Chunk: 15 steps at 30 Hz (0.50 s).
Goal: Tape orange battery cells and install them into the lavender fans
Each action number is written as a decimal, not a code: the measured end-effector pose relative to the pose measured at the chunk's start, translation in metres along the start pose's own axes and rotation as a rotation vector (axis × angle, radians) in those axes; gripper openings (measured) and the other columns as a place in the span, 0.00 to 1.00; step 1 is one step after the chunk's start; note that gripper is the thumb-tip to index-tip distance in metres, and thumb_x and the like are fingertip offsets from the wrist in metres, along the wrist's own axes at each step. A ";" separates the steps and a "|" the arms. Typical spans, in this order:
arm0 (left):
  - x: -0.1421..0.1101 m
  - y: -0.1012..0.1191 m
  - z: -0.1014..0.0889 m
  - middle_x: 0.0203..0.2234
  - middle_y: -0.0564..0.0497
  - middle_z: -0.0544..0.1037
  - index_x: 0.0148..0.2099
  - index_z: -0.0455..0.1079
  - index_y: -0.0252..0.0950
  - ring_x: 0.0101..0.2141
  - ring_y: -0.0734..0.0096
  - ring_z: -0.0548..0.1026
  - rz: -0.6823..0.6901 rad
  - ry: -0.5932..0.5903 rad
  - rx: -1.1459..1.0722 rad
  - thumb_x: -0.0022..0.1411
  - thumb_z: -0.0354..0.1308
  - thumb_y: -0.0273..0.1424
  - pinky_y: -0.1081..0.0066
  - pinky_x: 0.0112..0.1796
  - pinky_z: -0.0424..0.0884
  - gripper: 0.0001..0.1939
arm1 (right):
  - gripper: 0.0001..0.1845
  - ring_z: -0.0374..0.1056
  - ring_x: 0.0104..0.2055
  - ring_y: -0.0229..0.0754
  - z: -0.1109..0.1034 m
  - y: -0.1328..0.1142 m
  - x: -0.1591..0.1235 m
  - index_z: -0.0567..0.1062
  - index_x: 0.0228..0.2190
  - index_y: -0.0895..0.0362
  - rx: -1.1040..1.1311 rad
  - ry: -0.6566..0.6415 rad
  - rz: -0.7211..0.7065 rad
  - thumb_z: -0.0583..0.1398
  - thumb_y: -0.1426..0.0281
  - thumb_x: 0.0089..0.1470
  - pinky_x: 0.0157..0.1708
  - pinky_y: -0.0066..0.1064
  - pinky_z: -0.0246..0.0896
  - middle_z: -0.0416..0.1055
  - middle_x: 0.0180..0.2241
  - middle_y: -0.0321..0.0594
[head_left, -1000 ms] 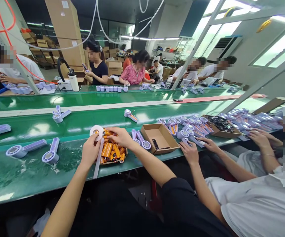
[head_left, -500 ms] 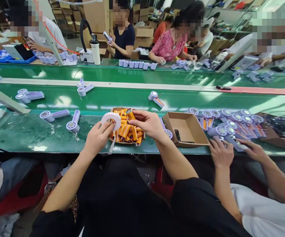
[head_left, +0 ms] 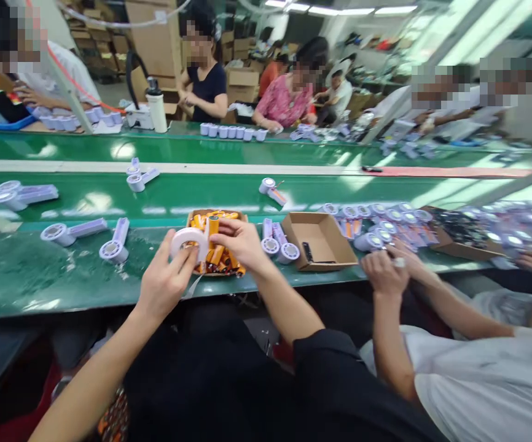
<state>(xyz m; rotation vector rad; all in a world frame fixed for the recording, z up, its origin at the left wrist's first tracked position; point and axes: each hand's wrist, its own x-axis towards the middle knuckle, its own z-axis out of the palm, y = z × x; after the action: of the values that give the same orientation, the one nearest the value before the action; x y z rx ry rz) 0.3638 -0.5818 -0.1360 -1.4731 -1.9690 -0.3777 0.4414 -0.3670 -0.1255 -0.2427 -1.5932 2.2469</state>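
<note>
My left hand is closed on a roll of white tape, with fingers through its core. A loose strip of tape hangs below the roll. In my right hand, thumb and fingertips pinch an orange cylindrical battery, held upright against the roll's right side. A strip of tape seems to lie along the battery's edge. Both hands are above a cardboard box filled with orange batteries. Lavender fan bodies with round heads lie just right of my right hand.
An open cardboard box with a few black pieces stands to the right. Beyond it, a co-worker's hands work near many lavender fan bodies. More fan bodies lie at left. A green conveyor belt runs behind; several people sit across it.
The battery has moved from the roll's upper right to upright against the roll. My hands have come closer together. The whole view has shifted to the right.
</note>
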 end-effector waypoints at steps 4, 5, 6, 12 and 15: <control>-0.013 0.033 0.008 0.42 0.42 0.89 0.60 0.82 0.35 0.64 0.33 0.80 -0.204 0.217 0.069 0.72 0.68 0.30 0.52 0.54 0.83 0.16 | 0.34 0.85 0.54 0.54 0.036 0.050 -0.009 0.78 0.49 0.49 0.317 0.309 -0.094 0.82 0.55 0.43 0.59 0.49 0.83 0.88 0.50 0.42; -0.022 0.045 0.006 0.40 0.44 0.89 0.58 0.82 0.36 0.58 0.38 0.85 -0.229 0.231 0.047 0.72 0.68 0.30 0.57 0.50 0.84 0.14 | 0.35 0.85 0.54 0.55 0.034 0.052 -0.007 0.77 0.47 0.49 0.338 0.262 -0.041 0.82 0.56 0.41 0.56 0.50 0.85 0.88 0.49 0.41; -0.034 0.055 0.002 0.38 0.46 0.89 0.56 0.83 0.37 0.54 0.44 0.87 -0.231 0.214 0.002 0.72 0.68 0.30 0.61 0.48 0.84 0.12 | 0.35 0.86 0.53 0.56 0.026 0.047 -0.004 0.77 0.47 0.49 0.352 0.220 -0.008 0.83 0.56 0.40 0.53 0.49 0.86 0.88 0.47 0.41; -0.114 -0.002 0.013 0.46 0.43 0.90 0.51 0.85 0.39 0.60 0.37 0.83 -0.318 -0.157 -0.086 0.73 0.59 0.41 0.53 0.53 0.83 0.16 | 0.30 0.85 0.53 0.42 -0.058 -0.034 0.028 0.76 0.50 0.49 0.418 0.396 -0.383 0.80 0.59 0.49 0.51 0.30 0.83 0.87 0.54 0.38; -0.123 -0.075 0.033 0.51 0.45 0.89 0.53 0.85 0.43 0.64 0.35 0.79 -0.471 -0.412 -0.184 0.67 0.57 0.49 0.50 0.58 0.82 0.24 | 0.36 0.86 0.52 0.48 -0.070 -0.026 0.016 0.77 0.52 0.50 0.313 0.276 -0.257 0.82 0.58 0.45 0.49 0.35 0.85 0.88 0.51 0.42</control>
<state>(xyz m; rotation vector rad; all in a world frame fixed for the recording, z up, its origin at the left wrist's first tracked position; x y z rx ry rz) 0.3034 -0.6796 -0.2285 -1.2532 -2.6856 -0.4957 0.4564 -0.2920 -0.1241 -0.2352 -1.0518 2.1165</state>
